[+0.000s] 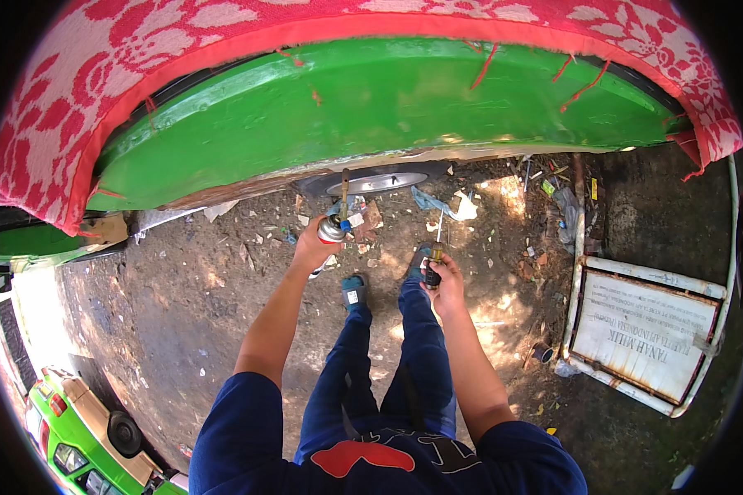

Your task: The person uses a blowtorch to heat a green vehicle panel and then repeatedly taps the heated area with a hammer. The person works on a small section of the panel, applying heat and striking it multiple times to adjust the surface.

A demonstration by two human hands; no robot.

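My left hand (pixel 309 249) is closed round a gas torch (pixel 333 228), a canister with a blue-collared head and a brass-coloured nozzle pointing away from me. In front of my right leg, my right hand (pixel 446 282) grips a screwdriver (pixel 435 257) by its dark and yellowish handle. Its thin shaft also points away from me. Both tools are held in the air, apart from each other. Beyond them stands a green car body panel (pixel 380 103), with a wheel (pixel 380 181) partly showing beneath it. No flame can be made out at the nozzle.
A red and pink flowered cloth (pixel 165 49) drapes over the green panel. Scraps and pale rags (pixel 464 206) litter the dirt ground. On the right stands a rusty white framed sign (pixel 644 330). A toppled-looking green car (pixel 82 429) shows at lower left.
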